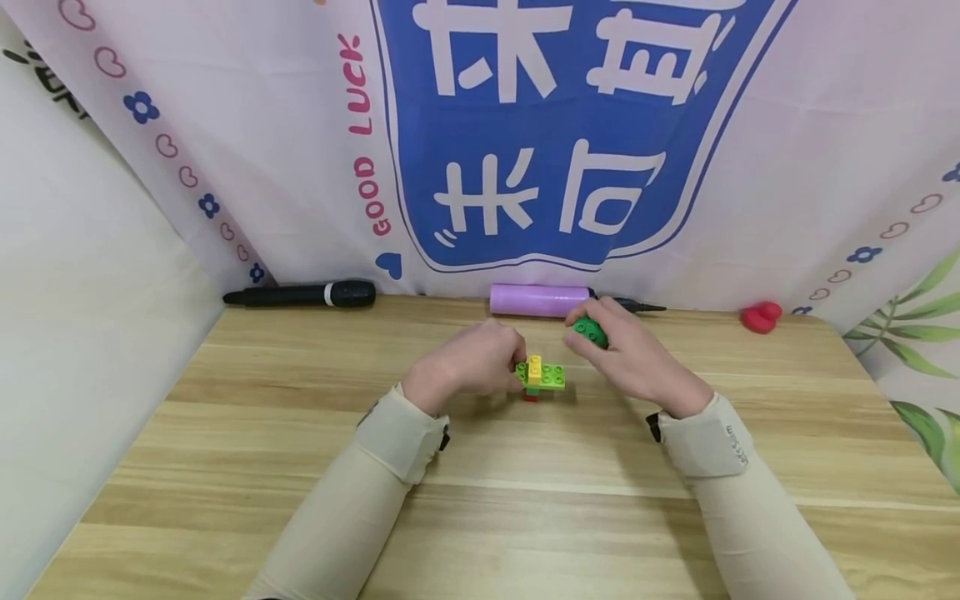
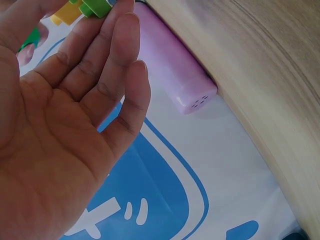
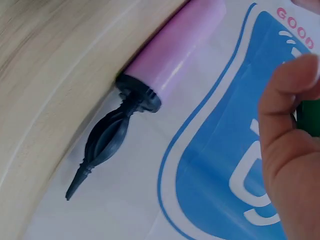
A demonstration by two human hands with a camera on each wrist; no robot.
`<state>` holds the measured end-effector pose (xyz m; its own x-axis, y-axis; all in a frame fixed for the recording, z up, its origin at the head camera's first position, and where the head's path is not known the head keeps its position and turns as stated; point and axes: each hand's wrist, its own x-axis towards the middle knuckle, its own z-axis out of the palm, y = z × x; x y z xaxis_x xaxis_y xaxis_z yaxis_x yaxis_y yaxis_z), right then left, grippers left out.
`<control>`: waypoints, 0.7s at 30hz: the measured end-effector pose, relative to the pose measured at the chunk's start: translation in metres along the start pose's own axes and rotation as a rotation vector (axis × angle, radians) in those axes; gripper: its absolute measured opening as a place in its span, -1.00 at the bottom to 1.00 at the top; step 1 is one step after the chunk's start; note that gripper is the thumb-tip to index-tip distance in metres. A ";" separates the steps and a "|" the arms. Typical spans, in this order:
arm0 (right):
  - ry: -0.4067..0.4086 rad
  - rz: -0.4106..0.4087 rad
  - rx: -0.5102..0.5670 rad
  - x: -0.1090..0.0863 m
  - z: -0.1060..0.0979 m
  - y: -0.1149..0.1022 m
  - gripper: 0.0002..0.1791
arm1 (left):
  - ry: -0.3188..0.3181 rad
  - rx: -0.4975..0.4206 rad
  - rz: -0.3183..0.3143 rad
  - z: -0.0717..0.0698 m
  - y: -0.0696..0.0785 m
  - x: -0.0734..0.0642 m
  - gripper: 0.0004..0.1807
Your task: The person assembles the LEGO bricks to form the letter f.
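My left hand pinches the left end of a small toy-brick build. Its long lime-green plate lies crosswise, a yellow brick stands on top, and a red piece shows below. In the left wrist view the lime-green studs peek out past the fingertips. To the right and slightly farther back, my right hand grips a dark green rounded, studded brick between thumb and fingers, apart from the build. The right wrist view shows only a sliver of that green brick.
Along the table's back edge lie a black pen-like object at left, a purple hand pump with a black nozzle just behind the hands, and a red object at right. A printed cloth hangs behind the wooden table.
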<state>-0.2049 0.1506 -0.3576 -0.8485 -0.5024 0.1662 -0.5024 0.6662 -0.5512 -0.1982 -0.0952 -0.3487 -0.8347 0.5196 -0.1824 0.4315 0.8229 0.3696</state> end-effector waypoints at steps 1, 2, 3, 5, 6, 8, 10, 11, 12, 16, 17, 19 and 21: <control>0.019 -0.014 -0.004 0.000 0.000 -0.002 -0.76 | 0.001 0.002 0.002 0.000 0.000 0.000 -0.86; 0.038 -0.021 -0.006 0.000 0.000 -0.003 -0.71 | 0.000 0.000 0.003 0.000 0.000 0.000 -0.86; 0.056 -0.021 -0.012 0.000 0.000 -0.005 -0.64 | 0.000 0.000 0.003 0.000 0.000 0.000 -0.86; 0.076 -0.019 -0.030 0.000 0.000 -0.008 -0.51 | -0.001 0.002 0.004 0.000 0.000 0.000 -0.87; 0.080 -0.007 -0.032 0.000 0.000 -0.009 -0.46 | -0.002 0.002 0.004 0.000 0.000 0.000 -0.87; 0.068 0.015 -0.032 0.000 0.000 -0.011 -0.41 | -0.006 0.001 0.004 0.000 0.000 0.000 -0.87; 0.039 0.017 -0.029 0.000 0.001 -0.012 -0.44 | -0.007 0.005 0.005 0.000 0.000 0.000 -0.87; 0.025 0.002 -0.029 0.000 0.001 -0.013 -0.47 | -0.006 0.008 0.004 0.000 -0.001 0.000 -0.87; 0.011 -0.015 -0.030 0.000 0.002 -0.015 -0.49 | -0.006 0.009 0.004 0.000 -0.001 0.000 -0.87; -0.035 -0.075 -0.015 -0.002 0.004 -0.022 -0.50 | -0.005 0.011 0.003 0.000 -0.001 0.000 -0.88; -0.042 -0.091 -0.015 -0.002 0.004 -0.024 -0.49 | -0.003 0.013 0.005 0.000 -0.001 0.000 -0.87; -0.052 -0.108 -0.012 -0.003 0.006 -0.028 -0.46 | -0.002 0.017 0.007 0.000 0.000 0.000 -0.87; -0.057 -0.129 -0.017 -0.002 0.008 -0.031 -0.47 | -0.001 0.024 0.010 0.000 0.000 0.000 -0.86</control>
<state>-0.1858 0.1267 -0.3473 -0.7659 -0.6149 0.1878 -0.6101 0.6029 -0.5141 -0.1985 -0.0951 -0.3487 -0.8299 0.5282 -0.1796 0.4481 0.8229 0.3494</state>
